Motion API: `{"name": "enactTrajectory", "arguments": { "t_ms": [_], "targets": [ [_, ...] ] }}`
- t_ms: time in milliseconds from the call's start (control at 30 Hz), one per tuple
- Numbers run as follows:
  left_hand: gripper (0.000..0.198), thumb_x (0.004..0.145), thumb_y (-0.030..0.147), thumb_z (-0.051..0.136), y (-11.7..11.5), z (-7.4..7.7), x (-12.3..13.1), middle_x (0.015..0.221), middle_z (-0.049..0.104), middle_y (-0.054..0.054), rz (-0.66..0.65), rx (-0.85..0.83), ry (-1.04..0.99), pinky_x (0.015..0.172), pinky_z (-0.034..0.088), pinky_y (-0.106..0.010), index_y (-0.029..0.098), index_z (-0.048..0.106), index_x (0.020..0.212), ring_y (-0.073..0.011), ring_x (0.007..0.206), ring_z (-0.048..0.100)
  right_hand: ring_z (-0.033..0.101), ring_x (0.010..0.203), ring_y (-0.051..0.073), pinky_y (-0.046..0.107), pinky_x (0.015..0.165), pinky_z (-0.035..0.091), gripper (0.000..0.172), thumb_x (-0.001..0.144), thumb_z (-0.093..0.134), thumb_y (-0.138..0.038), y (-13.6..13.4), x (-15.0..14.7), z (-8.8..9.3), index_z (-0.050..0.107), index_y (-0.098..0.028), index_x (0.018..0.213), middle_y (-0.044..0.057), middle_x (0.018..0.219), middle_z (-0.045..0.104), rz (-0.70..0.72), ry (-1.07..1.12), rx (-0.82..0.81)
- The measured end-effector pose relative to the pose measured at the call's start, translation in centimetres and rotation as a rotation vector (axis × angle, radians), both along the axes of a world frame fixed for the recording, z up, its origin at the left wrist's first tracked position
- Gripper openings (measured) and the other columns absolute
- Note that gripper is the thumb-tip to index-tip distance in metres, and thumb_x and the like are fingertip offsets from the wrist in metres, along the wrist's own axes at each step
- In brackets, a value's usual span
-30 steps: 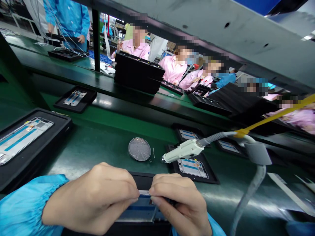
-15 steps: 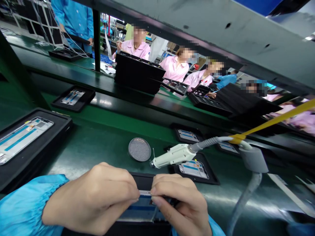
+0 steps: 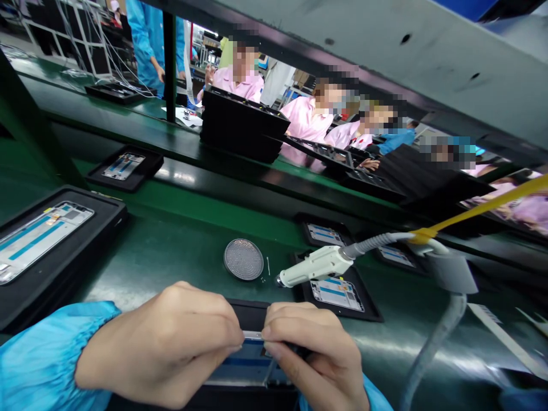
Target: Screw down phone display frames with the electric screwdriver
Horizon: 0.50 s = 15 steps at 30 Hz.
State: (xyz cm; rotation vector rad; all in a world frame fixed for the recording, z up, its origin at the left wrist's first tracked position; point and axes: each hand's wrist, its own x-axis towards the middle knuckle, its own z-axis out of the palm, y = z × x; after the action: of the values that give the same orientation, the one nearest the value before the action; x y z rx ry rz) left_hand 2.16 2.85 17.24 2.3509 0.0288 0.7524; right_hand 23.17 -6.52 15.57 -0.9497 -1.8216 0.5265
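Observation:
Both hands are close together at the lower middle, over a phone frame (image 3: 244, 374) with a silvery edge and blue strips. My left hand (image 3: 171, 342) has its fingers pinched on the left part of the frame's upper edge. Opposite it, my right hand (image 3: 312, 348) pinches the same edge between thumb and fingers, a short gap away. Part of the frame is hidden behind the hands. A black tray (image 3: 248, 311) shows behind and beneath it. Just beyond hangs a white electric screwdriver (image 3: 314, 267), which neither hand touches.
A round dimpled dish (image 3: 244, 260) lies on the green bench (image 3: 180, 240), with a thin white stick (image 3: 268, 266) beside it. More trays with phone frames stand left (image 3: 98, 228) and right (image 3: 372, 308). A grey shelf beam (image 3: 363, 63) crosses above. Several co-workers sit opposite.
The hanging screwdriver has swung a little to the right, uncovering the thin stick. A co-worker in blue at the back left has shifted right. My hands keep the same pinch on the frame.

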Motion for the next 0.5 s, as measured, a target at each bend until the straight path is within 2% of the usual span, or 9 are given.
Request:
{"name": "enactTrajectory", "arguments": {
  "t_ms": [500],
  "targets": [
    [0.019, 0.093, 0.004, 0.046, 0.11, -0.49, -0.02, 0.079, 0.069, -0.003, -0.003, -0.038, 0.005, 0.057, 0.047, -0.022, 0.016, 0.061, 0.096, -0.0141, 0.069, 0.066, 0.062, 0.058, 0.014, 0.027, 0.056, 0.052, 0.015, 0.084, 0.058, -0.008, -0.02, 0.09, -0.26, 0.069, -0.017, 0.087, 0.004, 0.064, 0.066, -0.038, -0.015, -0.028]
  ]
}}
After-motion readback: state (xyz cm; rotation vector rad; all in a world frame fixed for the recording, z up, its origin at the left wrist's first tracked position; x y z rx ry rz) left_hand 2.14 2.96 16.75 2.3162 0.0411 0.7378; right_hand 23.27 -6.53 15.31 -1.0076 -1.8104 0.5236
